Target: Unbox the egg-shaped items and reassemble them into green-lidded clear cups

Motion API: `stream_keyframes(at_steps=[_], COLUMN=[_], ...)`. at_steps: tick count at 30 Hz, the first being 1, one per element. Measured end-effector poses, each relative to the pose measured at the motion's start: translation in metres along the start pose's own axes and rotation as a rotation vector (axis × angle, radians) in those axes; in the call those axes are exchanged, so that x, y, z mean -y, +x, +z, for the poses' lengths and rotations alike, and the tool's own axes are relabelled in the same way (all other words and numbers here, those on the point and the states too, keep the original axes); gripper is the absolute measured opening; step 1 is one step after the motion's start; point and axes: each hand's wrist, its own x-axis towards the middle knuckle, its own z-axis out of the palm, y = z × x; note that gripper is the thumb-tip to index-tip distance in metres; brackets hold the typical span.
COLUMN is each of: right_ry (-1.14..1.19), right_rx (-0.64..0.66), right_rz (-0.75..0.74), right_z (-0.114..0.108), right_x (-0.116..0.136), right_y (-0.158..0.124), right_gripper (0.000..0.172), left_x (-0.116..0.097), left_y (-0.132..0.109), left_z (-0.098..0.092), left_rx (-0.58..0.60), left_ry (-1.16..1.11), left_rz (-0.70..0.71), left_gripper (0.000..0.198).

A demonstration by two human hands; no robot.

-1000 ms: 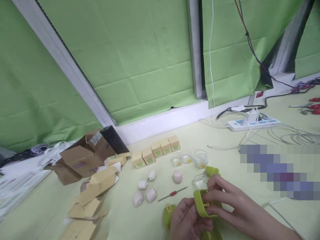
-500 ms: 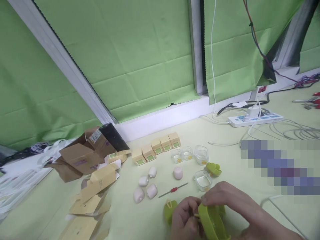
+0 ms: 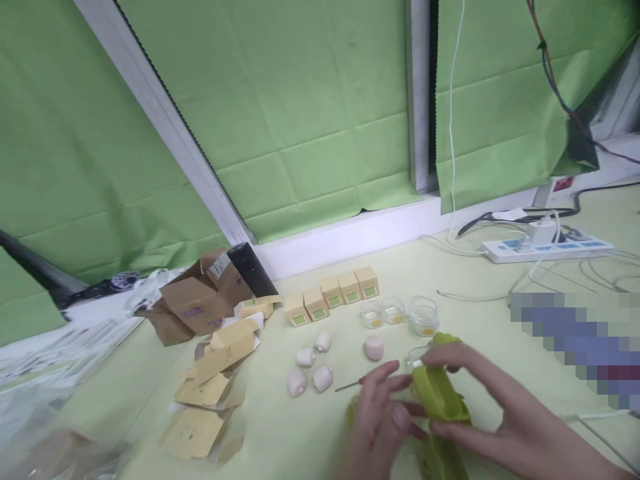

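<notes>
My right hand (image 3: 493, 400) is closed around a hollow lime-green plastic part (image 3: 440, 397), thumb below and fingers above. My left hand (image 3: 377, 427) is beside its left side, fingers stretched out and apart, the fingertips near or against it; contact is hard to tell. Below lies another green piece (image 3: 440, 460), partly hidden. A double-ended screwdriver (image 3: 349, 385) with a red middle is half covered by my left hand. Behind that hand peeks a green edge (image 3: 351, 408). A clear cup (image 3: 416, 358) and a green clover-shaped piece (image 3: 445, 339) are partly behind my right hand.
Several pale pink rounded pieces (image 3: 323, 378) lie left of the screwdriver. Clear cups (image 3: 423, 315) and a row of small boxes (image 3: 334, 297) stand behind. Opened cartons (image 3: 200, 427) and a brown box (image 3: 193, 310) are left; a power strip (image 3: 547, 251) with cables is right.
My left hand's fingers have opened from a pinch at the green part. My right hand has turned the part and now covers more of the clear cup. The view has shifted left.
</notes>
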Motion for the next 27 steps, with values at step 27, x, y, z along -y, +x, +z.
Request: stream_keyframes(at_steps=[27], right_ry=[0.663], right_rx=[0.081], right_rz=[0.323], right_z=[0.017], right_x=[-0.004], right_y=[0.025], right_gripper=[0.031], left_x=[-0.013], left_y=[-0.012], left_z=[0.024], left_rx=[-0.274], left_ry=[-0.100], left_rz=[0.046], left_gripper=[0.048])
